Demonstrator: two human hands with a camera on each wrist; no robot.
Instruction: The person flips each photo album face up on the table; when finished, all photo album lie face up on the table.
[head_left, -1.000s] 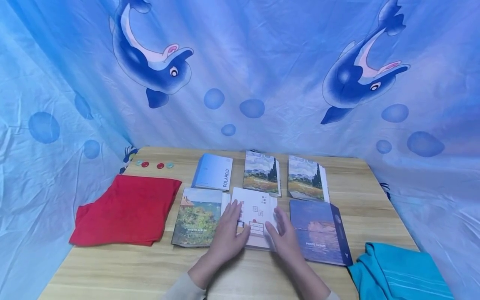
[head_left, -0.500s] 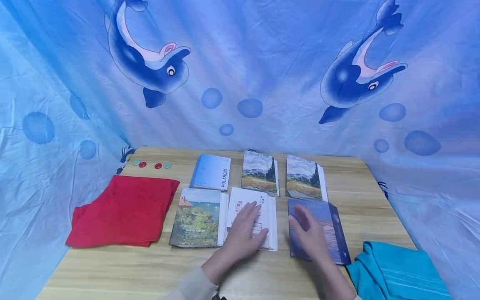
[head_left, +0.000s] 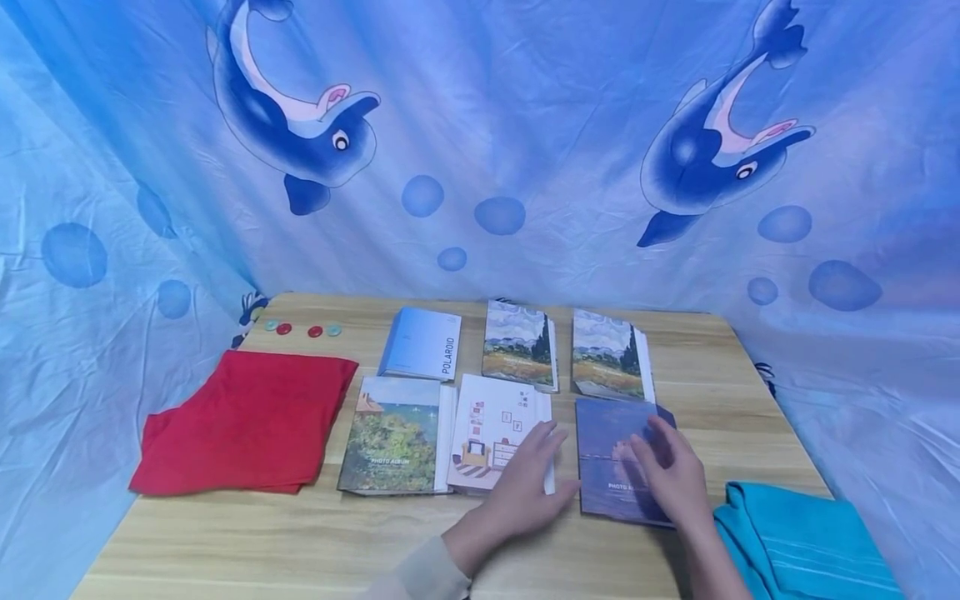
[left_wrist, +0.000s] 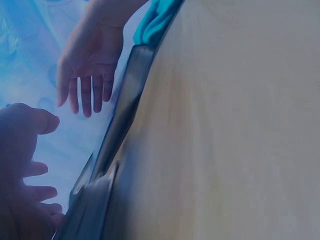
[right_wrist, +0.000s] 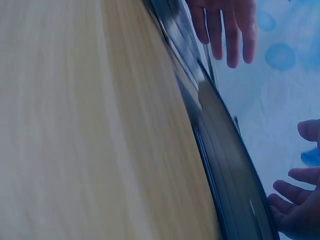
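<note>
Two hands work at the near edge of the wooden table (head_left: 225,542); the left hand (head_left: 525,492) lies flat, fingers straight and slightly spread, on the near right corner of the white album (head_left: 491,429) (the one with a little room drawn on its cover); the right hand (head_left: 671,479) rests, fingers also straight and apart, on the dark blue album (head_left: 607,454) just to the right, gripping nothing; that album lies flat directly under the right palm, its long axis running away from the person, so the right hand is plainly the nearer one to it; the wrist views show both sets of fingers extended over the book edges; a teal cloth (head_left: 802,542) sits at the near right; farther back come a garden-cover album (head_left: 390,433), a red cloth (head_left: 247,421), then a pale blue Polaroid album (head_left: 423,343) and two cypress-painting albums (head_left: 519,343)
</note>
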